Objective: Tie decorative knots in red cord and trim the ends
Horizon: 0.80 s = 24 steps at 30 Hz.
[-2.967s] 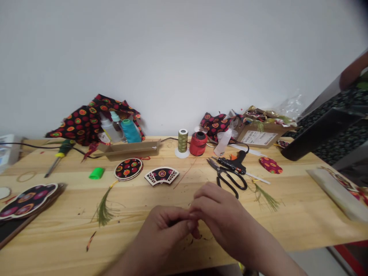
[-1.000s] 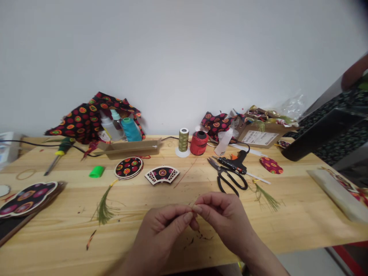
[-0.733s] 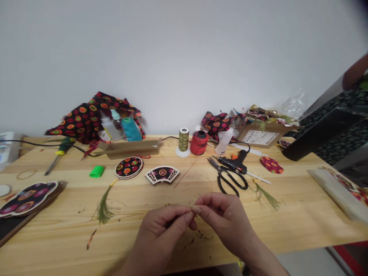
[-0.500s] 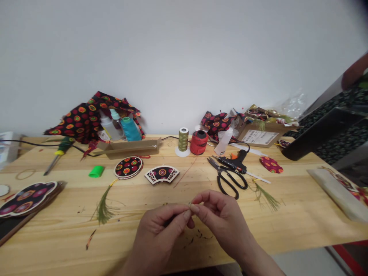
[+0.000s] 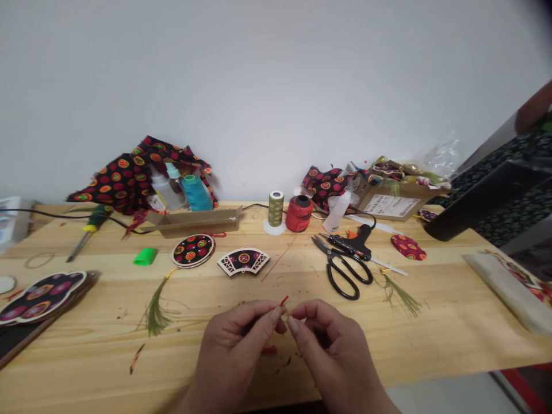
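Note:
My left hand (image 5: pixel 235 351) and my right hand (image 5: pixel 330 351) meet fingertip to fingertip low over the wooden table (image 5: pixel 452 322). Both pinch a short red thread (image 5: pixel 283 302) whose end sticks up between the thumbs. More red shows under the left fingers. Just beyond the hands lie a fan-shaped wooden ornament (image 5: pixel 244 261) and black scissors (image 5: pixel 340 268).
An oval ornament with a green tassel (image 5: pixel 193 251), a green clip (image 5: pixel 145 256), thread spools (image 5: pixel 275 210), a red spool (image 5: pixel 298 214), a glue gun (image 5: pixel 351 244), bottles, patterned fabric (image 5: pixel 129 175) and a cardboard box (image 5: pixel 390 201) line the back. Another person's arm shows at far right.
Both hands have drawn slightly toward me and the right hand has dropped lower. A red thread end now shows above the pinched fingertips.

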Each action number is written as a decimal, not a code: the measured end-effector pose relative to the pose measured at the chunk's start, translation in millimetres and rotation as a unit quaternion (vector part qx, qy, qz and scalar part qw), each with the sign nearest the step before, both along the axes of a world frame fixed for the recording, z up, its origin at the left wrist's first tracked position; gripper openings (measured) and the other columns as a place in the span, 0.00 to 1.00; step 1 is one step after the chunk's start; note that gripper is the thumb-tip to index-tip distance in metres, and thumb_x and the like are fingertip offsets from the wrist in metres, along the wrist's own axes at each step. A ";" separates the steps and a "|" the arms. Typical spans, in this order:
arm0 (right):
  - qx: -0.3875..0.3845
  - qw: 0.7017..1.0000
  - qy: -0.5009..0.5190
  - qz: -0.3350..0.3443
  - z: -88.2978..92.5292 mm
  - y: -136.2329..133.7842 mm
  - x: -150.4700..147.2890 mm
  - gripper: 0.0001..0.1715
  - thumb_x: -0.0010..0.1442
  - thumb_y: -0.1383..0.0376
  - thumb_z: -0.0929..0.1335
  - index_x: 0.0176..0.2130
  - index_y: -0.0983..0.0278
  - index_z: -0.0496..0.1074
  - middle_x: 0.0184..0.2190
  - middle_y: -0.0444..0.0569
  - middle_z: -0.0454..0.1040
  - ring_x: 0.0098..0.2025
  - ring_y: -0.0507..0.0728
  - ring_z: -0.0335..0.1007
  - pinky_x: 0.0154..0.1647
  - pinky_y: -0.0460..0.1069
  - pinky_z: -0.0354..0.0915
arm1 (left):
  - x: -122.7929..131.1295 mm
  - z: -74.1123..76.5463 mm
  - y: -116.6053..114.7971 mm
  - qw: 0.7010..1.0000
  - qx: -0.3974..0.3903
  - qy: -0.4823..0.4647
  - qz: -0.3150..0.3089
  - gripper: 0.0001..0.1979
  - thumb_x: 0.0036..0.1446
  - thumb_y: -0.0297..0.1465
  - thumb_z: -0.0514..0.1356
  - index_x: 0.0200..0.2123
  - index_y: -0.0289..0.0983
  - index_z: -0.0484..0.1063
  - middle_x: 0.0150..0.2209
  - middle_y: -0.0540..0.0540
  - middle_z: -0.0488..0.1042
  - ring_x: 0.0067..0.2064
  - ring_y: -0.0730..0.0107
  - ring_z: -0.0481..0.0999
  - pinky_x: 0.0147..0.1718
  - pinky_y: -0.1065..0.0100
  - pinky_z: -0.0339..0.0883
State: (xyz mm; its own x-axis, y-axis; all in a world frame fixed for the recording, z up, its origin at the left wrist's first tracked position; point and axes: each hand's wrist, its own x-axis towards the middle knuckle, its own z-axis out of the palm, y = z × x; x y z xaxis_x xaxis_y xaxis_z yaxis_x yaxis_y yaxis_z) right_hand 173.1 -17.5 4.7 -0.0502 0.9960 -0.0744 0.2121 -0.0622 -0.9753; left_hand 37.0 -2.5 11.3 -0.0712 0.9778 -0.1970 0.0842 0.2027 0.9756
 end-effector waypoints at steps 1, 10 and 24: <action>0.009 1.000 -0.006 -0.004 0.0 -0.9 -0.4 0.12 0.56 0.59 0.65 0.31 0.65 0.72 0.19 0.45 0.69 0.21 0.51 0.62 0.22 0.45 0.58 | -0.1 0.1 0.3 1.000 0.001 0.004 -0.002 0.04 0.44 0.32 0.63 0.22 0.41 0.79 0.22 0.51 0.77 0.26 0.67 0.74 0.21 0.74 0.70; 0.049 0.999 -0.010 -0.004 2.2 -4.4 -4.4 0.09 0.56 0.64 0.65 0.28 0.64 0.73 0.24 0.46 0.76 0.27 0.53 0.70 0.30 0.44 0.64 | 4.6 4.6 -1.8 0.999 -0.020 -0.030 0.039 0.04 0.41 0.29 0.64 0.22 0.43 0.80 0.21 0.52 0.78 0.23 0.69 0.74 0.19 0.75 0.69; 0.019 1.000 -0.003 0.002 -1.5 2.3 -3.2 0.10 0.56 0.64 0.64 0.30 0.66 0.73 0.24 0.47 0.75 0.27 0.53 0.69 0.28 0.44 0.65 | -0.9 -3.6 4.9 0.990 -0.058 -0.126 0.000 0.03 0.43 0.32 0.66 0.22 0.39 0.80 0.21 0.52 0.77 0.28 0.73 0.71 0.27 0.77 0.63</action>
